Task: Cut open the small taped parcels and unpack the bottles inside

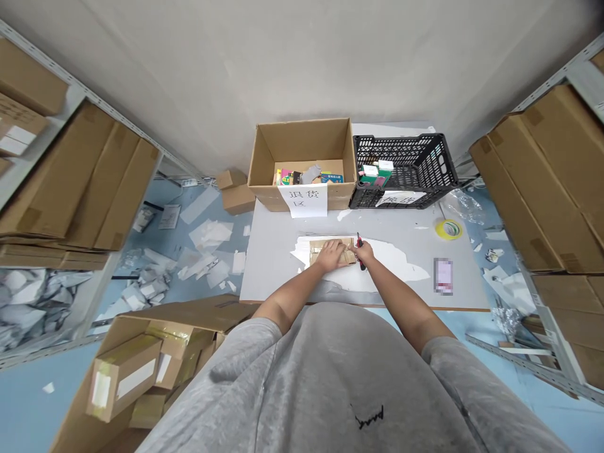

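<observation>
A small flat cardboard parcel (pixel 325 246) lies on the grey table (pixel 274 251) in front of me. My left hand (pixel 331 255) rests flat on top of the parcel, fingers stretched over it. Closed around a red and black utility knife (pixel 360 245), my right hand (pixel 365 253) sits at the parcel's right edge. White paper sheets (pixel 391 258) lie under and to the right of the parcel.
An open cardboard box (pixel 302 160) with a paper label and a black plastic crate (pixel 406 167) stand at the table's far edge. A yellow tape roll (pixel 448 229) and a phone (pixel 443 275) lie to the right. Shelves of cartons flank both sides; an open carton of boxes (pixel 141 371) sits lower left.
</observation>
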A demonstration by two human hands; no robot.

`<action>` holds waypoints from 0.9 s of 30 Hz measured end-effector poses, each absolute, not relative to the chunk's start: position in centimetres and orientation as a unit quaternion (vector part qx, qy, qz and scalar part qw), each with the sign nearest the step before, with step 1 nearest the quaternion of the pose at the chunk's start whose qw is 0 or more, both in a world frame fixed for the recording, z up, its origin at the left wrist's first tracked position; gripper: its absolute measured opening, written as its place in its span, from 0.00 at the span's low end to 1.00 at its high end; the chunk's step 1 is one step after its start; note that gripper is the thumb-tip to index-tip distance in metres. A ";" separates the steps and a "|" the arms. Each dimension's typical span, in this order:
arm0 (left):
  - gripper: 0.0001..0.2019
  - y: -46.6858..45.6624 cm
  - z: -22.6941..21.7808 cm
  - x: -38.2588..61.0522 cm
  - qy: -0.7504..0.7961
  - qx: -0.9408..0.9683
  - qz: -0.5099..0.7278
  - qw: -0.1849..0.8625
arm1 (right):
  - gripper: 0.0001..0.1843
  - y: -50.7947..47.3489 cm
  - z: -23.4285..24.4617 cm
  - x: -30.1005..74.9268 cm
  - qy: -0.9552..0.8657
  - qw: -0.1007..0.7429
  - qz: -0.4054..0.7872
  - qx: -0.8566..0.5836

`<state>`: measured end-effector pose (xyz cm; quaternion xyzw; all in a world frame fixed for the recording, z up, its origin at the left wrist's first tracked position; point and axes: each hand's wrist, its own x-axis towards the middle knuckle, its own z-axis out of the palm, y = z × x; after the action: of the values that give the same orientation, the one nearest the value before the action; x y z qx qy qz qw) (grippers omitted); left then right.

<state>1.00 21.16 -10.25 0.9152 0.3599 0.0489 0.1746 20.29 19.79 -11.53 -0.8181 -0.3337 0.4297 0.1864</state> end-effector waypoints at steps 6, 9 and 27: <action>0.33 20.8 -10.0 3.0 0.390 0.903 0.014 0.181 | 0.15 19.5 -11.5 20.7 -0.316 0.259 0.496 -0.766; 0.31 20.8 -10.0 3.4 0.396 0.900 0.012 0.184 | 0.16 17.9 -11.5 21.7 -0.318 0.334 0.535 -0.708; 0.34 20.2 -11.6 2.8 0.402 0.900 0.027 0.167 | 0.23 14.2 -12.2 22.0 -0.414 0.306 0.506 -0.692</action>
<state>2.79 20.17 -11.61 0.8998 0.4025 0.0269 0.1665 22.03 14.23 -12.24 -0.6918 -0.4144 0.5062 0.3058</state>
